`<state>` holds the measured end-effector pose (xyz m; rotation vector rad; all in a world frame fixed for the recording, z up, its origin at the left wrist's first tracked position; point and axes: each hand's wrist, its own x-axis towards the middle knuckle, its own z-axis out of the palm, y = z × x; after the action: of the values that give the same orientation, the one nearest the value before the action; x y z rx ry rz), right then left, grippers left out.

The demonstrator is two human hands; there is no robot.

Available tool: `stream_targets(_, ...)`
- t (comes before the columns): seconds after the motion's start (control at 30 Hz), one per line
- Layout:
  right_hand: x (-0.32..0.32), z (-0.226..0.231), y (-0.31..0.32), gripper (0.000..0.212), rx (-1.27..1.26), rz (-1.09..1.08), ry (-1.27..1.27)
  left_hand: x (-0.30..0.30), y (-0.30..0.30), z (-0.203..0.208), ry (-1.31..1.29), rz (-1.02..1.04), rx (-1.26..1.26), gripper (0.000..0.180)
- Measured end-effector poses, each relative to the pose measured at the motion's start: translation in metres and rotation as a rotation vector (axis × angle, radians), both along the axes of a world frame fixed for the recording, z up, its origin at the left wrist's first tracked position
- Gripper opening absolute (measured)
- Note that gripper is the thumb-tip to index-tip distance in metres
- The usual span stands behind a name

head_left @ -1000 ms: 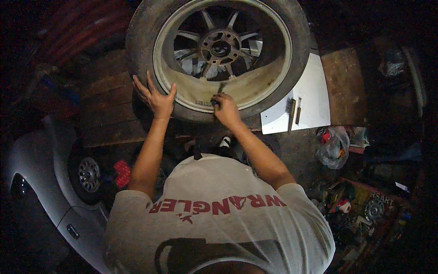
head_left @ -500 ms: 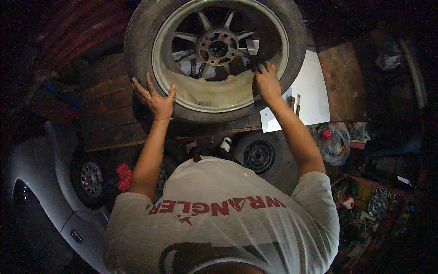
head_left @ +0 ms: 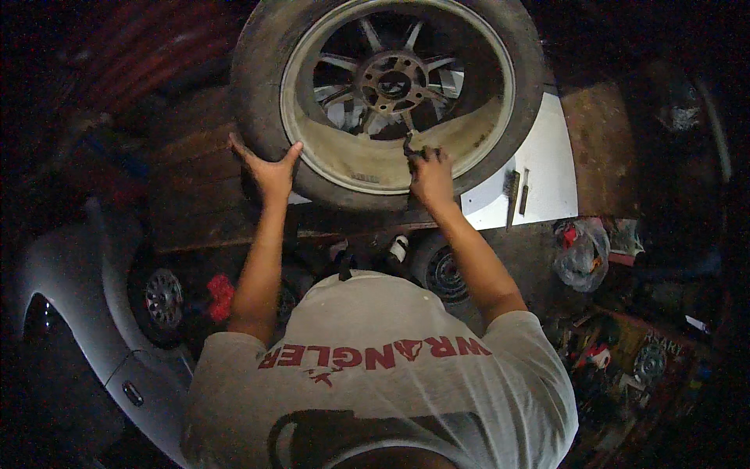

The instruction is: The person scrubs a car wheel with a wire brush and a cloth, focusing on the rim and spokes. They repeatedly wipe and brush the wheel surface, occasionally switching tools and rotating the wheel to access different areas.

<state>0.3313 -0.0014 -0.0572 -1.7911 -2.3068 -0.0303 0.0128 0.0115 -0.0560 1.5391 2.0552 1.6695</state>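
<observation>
Resting left hand point(head_left: 269, 173) on tire point(head_left: 262, 94) — with grip released. Clasping dark tool point(head_left: 408, 146) in right hand point(head_left: 431, 173), over rim point(head_left: 336, 152).

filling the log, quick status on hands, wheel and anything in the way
Left hand spread at tire, near-left edge. Right hand over inner rim, gripping dark item. Wheel hollow side up. No obstruction seen; two tools on white panel.
</observation>
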Motion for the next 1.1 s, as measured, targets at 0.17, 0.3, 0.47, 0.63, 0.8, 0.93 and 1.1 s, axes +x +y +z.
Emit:
stream_targets(0.17,-0.013,-0.021,0.005,0.036,-0.172,-0.033,0.191,-0.003,0.002,-0.005,-0.204,-0.113,-0.075,0.132)
stream_targets(0.3,-0.044,-0.030,0.001,0.032,-0.252,-0.003,0.422,0.000,0.000,0.001,-0.190,-0.100,-0.081,0.133)
stream_targets(0.47,-0.053,-0.057,0.046,0.032,-0.131,-0.085,0.262,0.001,0.000,0.006,-0.162,-0.107,-0.108,0.132)
stream_targets(0.63,-0.054,-0.051,0.067,0.036,-0.148,-0.021,0.307,-0.001,-0.001,-0.002,-0.134,-0.106,-0.091,0.131)
stream_targets(0.8,-0.043,-0.050,0.060,0.031,-0.411,0.049,0.404,-0.001,0.000,-0.007,-0.123,-0.077,-0.118,0.130)
stream_targets(0.93,-0.019,-0.013,0.014,0.028,-0.381,0.159,0.360,0.001,-0.004,0.001,-0.201,-0.114,-0.112,0.131)
stream_targets(1.1,0.002,-0.020,0.037,0.028,-0.275,-0.047,0.114,0.001,-0.004,0.002,-0.191,-0.126,-0.135,0.129)
